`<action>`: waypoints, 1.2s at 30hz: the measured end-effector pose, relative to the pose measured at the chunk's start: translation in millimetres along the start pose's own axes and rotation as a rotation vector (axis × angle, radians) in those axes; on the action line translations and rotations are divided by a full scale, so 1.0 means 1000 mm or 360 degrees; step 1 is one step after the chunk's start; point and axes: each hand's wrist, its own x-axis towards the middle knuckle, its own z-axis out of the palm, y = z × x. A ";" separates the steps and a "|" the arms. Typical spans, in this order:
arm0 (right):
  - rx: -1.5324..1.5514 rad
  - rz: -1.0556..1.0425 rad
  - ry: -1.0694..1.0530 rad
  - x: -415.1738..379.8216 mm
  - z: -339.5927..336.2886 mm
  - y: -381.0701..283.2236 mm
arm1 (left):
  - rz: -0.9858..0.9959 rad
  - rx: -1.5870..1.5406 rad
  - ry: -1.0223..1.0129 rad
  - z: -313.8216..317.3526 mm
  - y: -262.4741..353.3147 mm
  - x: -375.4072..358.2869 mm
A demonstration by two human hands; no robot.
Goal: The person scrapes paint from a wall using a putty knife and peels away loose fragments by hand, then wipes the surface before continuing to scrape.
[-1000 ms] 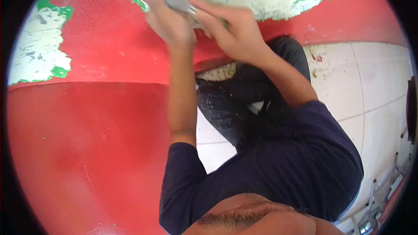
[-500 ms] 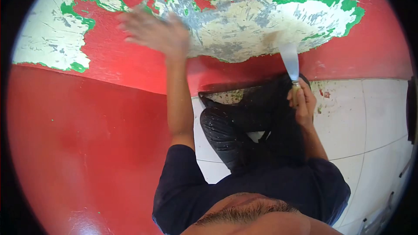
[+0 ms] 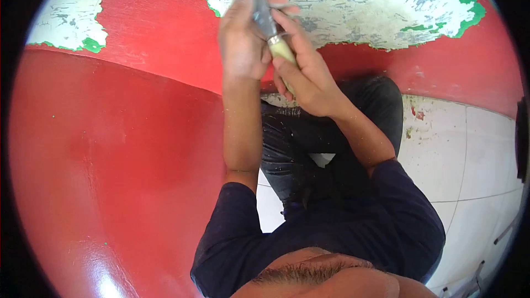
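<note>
Red paint covers the surface (image 3: 154, 27) at the left, broken by a pale, green-edged patch (image 3: 69, 16). Then the left hand (image 3: 240, 44) lies at the blade (image 3: 260, 11) of a scraper (image 3: 270, 32); blur hides whether it grips or merely touches. The right hand (image 3: 306, 74) is wrapped round the handle (image 3: 283, 52), and a larger stripped area (image 3: 359, 5) stretches rightward. The step in hand seems to be handling the blade two-handed; the next move would call for a steady handle grip.
</note>
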 end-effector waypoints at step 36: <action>-0.0605 -0.0069 0.0619 -0.001 0.013 0.051 | -0.0321 -0.0542 0.0098 -0.028 -0.034 0.009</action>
